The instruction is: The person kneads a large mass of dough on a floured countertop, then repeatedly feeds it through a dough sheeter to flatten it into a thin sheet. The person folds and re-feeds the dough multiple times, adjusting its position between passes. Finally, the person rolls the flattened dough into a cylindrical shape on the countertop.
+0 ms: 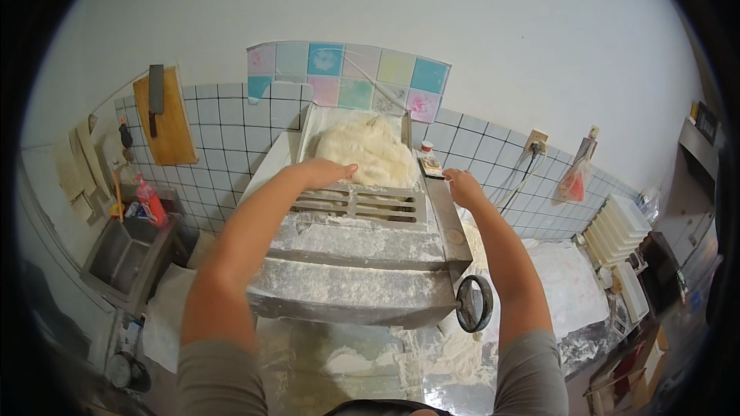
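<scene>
A large mass of pale dough (370, 147) lies on the feed tray at the top of a flour-dusted dough sheeter (358, 283). My left hand (326, 173) rests at the dough's near left edge, just above the slotted metal guard (354, 203). Its thumb points right, and the other fingers are mostly hidden. On the machine's right side, my right hand (464, 186) has bent fingers beside a small box with a printed picture (431, 166). Whether they touch it, I cannot tell. A red-capped small container (426, 147) stands behind that box. Lower right on the machine is a black handwheel (474, 304).
At left are a metal sink (124, 257), a pink bottle (151, 202), and a cleaver (155, 98) hanging over a wooden board (173, 133). White cloth (561, 283) covers a surface at right, near stacked white trays (618, 225). A plugged-in cable (523, 176) hangs along the tiled wall.
</scene>
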A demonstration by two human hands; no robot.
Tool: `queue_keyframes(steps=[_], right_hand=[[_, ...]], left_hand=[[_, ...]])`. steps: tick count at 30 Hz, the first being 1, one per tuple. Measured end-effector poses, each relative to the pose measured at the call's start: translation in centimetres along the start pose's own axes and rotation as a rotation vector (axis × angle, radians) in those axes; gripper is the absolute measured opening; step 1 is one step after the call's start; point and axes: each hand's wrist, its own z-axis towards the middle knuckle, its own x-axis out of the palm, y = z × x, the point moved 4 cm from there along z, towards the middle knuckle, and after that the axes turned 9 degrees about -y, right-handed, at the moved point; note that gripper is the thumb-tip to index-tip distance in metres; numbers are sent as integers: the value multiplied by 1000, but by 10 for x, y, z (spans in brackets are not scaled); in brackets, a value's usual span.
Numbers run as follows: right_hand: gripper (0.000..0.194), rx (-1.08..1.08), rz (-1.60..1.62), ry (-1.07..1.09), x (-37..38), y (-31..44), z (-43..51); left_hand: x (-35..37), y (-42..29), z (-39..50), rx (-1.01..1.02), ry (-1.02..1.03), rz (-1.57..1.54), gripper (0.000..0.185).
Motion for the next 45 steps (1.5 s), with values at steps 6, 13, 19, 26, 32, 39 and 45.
queue_keyframes(steps=[6, 13, 19, 26, 32, 39, 45], right_hand=[[42, 42, 58, -60, 26, -2, 30], [25, -53, -134, 145, 33, -4, 59], [23, -190, -309, 192, 42, 3, 65], [27, -280, -393, 161, 42, 14, 60], [44, -19, -184, 331, 17, 23, 42], [36, -259, 483, -100, -100, 118, -142], [38, 764, 1302, 986, 95, 215, -387]], left_hand=[[-37, -51, -79, 479, -679, 561, 39], [83, -72, -225, 884, -850, 43, 23], [296, -33, -215, 191, 176, -399, 35], [315, 91, -138, -509, -524, -1893, 38], [311, 66, -146, -186, -311, -2378, 41], [325, 47, -222, -201, -156, -2325, 47], [326, 4, -301, -302, -154, -2286, 49]])
